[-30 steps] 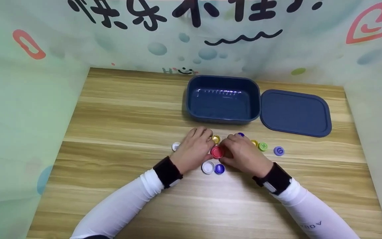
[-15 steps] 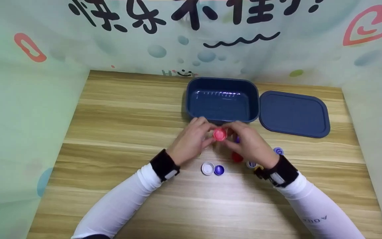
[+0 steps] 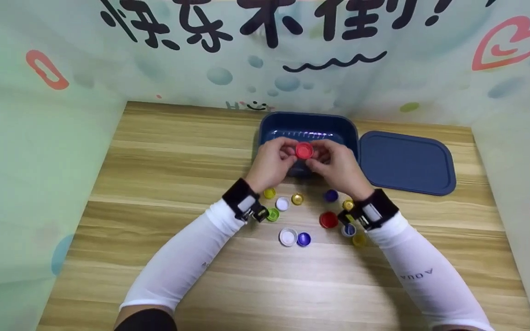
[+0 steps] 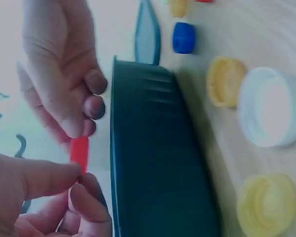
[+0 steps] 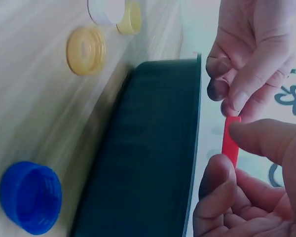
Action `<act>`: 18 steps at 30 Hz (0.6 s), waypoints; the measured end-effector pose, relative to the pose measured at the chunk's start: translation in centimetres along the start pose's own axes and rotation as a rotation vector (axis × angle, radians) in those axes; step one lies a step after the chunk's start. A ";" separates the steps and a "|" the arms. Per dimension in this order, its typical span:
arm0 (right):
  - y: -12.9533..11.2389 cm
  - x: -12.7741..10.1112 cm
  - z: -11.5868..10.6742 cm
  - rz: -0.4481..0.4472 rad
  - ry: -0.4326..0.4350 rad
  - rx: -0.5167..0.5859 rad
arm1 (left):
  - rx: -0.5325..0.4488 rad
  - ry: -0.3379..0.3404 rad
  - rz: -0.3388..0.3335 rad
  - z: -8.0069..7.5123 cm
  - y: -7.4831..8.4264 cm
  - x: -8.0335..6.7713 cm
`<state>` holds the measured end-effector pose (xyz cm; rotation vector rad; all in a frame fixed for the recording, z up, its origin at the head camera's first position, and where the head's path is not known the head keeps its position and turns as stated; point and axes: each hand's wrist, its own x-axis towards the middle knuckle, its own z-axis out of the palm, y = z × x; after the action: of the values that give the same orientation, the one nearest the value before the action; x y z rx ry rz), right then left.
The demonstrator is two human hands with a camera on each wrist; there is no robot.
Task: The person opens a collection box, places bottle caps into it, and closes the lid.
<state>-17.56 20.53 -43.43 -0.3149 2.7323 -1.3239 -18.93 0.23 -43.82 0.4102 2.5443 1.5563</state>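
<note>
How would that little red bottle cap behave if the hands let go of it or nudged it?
The red cap is pinched by fingertips of both the left hand and right hand, so it is probably light and stiff. Round and shallow, it might roll on edge. Released above the blue container, it would likely drop in unharmed.

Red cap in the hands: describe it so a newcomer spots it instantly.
Find the dark blue tub at the table's far edge. Above it, both hands pinch one red cap. Unlike the other caps, which lie on the wood, it is held in the air.
</note>
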 end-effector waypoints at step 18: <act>0.1 -2.3 0.1 -0.171 0.023 -0.100 | 0.075 -0.026 0.138 0.2 -0.8 -1.8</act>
<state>-15.33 21.03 -43.62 -0.5560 2.8524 -1.2358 -17.28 -0.49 -44.73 0.6233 2.6102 1.4911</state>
